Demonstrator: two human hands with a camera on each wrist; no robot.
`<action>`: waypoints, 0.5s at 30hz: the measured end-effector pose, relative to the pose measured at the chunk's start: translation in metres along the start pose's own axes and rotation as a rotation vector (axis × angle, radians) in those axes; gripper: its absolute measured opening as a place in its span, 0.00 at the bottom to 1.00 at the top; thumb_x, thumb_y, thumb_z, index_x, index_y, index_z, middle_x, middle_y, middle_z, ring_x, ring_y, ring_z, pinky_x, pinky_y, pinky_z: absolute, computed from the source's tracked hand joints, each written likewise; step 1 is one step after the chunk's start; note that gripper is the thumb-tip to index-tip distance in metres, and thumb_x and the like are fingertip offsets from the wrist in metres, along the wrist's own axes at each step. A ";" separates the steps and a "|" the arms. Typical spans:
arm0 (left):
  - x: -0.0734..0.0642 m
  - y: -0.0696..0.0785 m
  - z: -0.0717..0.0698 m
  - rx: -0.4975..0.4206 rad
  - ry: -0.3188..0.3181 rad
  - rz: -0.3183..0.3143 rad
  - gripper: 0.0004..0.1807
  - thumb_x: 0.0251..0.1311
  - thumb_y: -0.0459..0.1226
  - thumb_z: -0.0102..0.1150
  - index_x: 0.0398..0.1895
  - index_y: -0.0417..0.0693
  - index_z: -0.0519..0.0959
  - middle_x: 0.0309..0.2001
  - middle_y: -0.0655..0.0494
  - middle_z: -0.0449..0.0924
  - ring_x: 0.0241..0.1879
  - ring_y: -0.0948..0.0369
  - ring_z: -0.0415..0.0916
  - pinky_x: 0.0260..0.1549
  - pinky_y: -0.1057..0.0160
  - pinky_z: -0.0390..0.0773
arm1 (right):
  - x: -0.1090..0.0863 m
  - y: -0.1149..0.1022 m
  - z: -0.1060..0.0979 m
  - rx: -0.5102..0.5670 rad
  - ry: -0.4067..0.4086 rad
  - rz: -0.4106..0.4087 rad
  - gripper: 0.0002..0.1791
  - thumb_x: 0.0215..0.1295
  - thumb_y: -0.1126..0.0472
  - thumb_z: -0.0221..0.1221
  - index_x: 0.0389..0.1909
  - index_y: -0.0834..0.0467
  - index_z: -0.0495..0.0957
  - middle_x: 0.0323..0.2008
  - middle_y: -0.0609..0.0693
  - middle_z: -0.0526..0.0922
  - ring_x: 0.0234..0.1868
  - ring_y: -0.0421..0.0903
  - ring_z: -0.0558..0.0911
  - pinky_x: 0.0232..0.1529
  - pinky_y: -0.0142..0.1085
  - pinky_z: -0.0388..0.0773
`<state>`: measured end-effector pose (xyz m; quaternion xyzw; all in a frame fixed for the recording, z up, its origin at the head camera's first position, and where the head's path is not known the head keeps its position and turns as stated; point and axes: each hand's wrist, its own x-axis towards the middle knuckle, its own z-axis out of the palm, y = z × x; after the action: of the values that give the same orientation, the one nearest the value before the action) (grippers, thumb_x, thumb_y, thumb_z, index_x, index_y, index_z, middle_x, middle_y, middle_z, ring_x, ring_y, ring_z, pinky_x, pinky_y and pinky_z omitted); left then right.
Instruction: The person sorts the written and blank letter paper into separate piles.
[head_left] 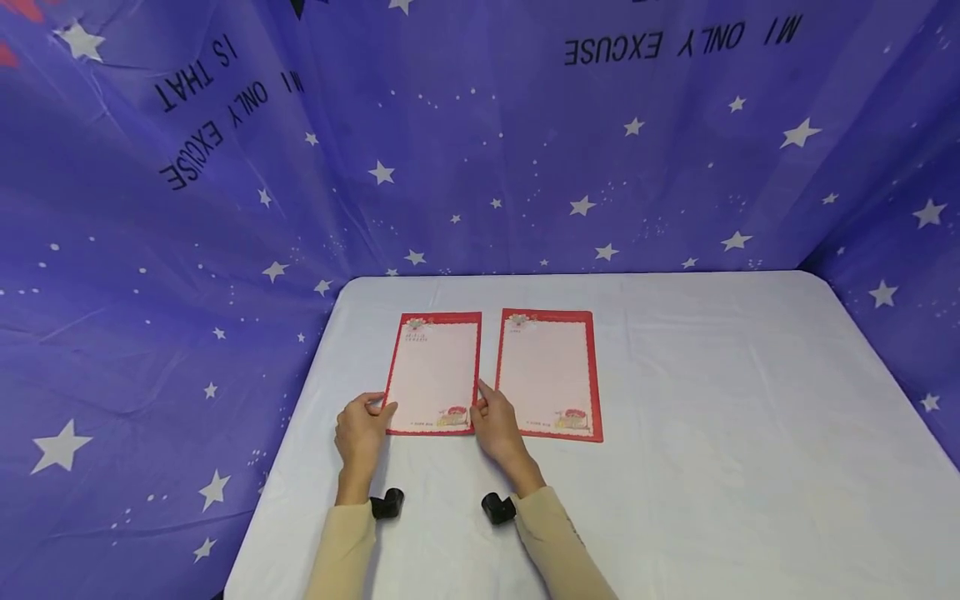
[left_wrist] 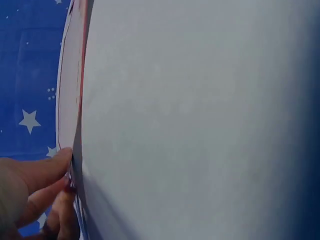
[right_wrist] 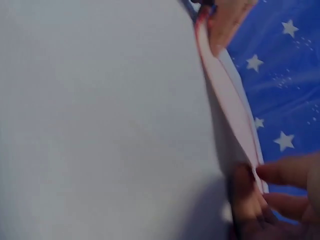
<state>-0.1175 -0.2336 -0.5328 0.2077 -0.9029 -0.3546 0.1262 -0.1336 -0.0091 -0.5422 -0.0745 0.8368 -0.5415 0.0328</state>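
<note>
Two red-bordered sheets of paper appear side by side in the head view, each with a flower at the top left and a small drawing at the bottom right. My left hand (head_left: 361,433) pinches the left edge of the left sheet (head_left: 433,375) near its lower corner, thumb on top. On that sheet's opposite edge, my right hand (head_left: 497,425) pinches it low down. The right wrist view shows this sheet (right_wrist: 227,95) edge-on between both hands, a little bowed. Just beyond my right hand lies the right sheet (head_left: 545,375), its lower left corner partly covered by the hand.
Both sheets are over a table with a white cloth (head_left: 712,433). A purple-blue curtain (head_left: 525,167) with white stars and lettering hangs behind the table and along its sides. Black wrist devices (head_left: 388,503) stick out at my beige sleeves (head_left: 343,550).
</note>
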 end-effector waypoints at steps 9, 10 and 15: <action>-0.009 0.042 0.022 -0.085 -0.001 0.157 0.17 0.60 0.25 0.65 0.53 0.30 0.82 0.42 0.38 0.79 0.44 0.43 0.77 0.47 0.46 0.74 | -0.010 0.002 -0.066 -0.013 0.144 -0.003 0.17 0.70 0.74 0.55 0.56 0.74 0.80 0.38 0.60 0.79 0.35 0.51 0.82 0.38 0.36 0.79; -0.012 0.051 0.026 -0.129 -0.041 0.161 0.16 0.62 0.26 0.63 0.53 0.30 0.82 0.41 0.40 0.80 0.42 0.46 0.78 0.45 0.48 0.76 | -0.011 0.004 -0.076 -0.046 0.204 0.014 0.16 0.68 0.74 0.55 0.54 0.73 0.81 0.38 0.61 0.79 0.37 0.53 0.81 0.40 0.38 0.78; -0.028 0.090 0.052 -0.286 -0.284 0.157 0.16 0.71 0.31 0.56 0.55 0.29 0.83 0.43 0.42 0.86 0.42 0.52 0.83 0.43 0.56 0.82 | -0.018 0.019 -0.123 -0.189 0.393 0.185 0.18 0.66 0.74 0.53 0.54 0.77 0.80 0.47 0.72 0.75 0.51 0.68 0.75 0.54 0.57 0.72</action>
<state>-0.1378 -0.1302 -0.5097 0.0649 -0.8656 -0.4937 0.0531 -0.1339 0.1121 -0.5090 0.1066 0.8774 -0.4593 -0.0882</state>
